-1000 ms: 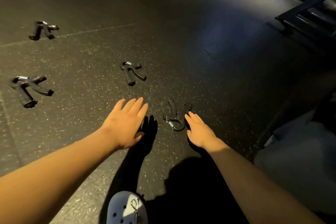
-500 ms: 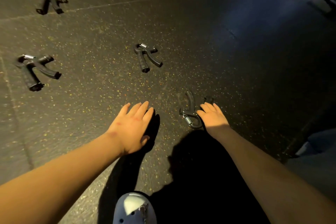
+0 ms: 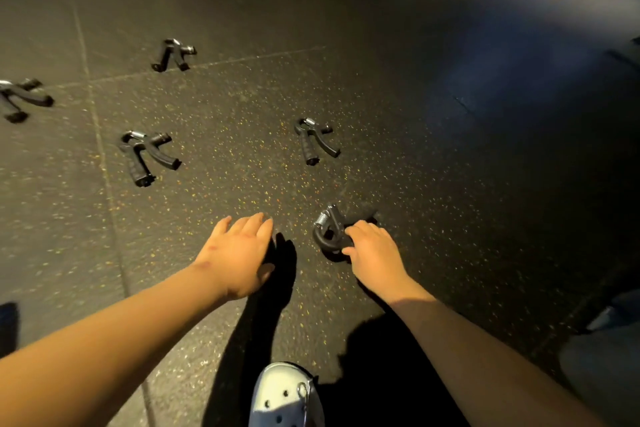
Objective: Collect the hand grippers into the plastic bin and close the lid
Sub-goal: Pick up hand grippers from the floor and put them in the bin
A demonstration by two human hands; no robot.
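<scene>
Black hand gripper (image 3: 328,226) — R hand (image 3: 375,253) grips it; L hand (image 3: 239,253) spread beside.

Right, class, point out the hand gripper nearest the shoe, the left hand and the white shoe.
nearest hand gripper (image 3: 331,225): head view, black body beside the spring.
left hand (image 3: 239,253): head view, back of the hand.
white shoe (image 3: 282,395): head view, perforated top.
</scene>
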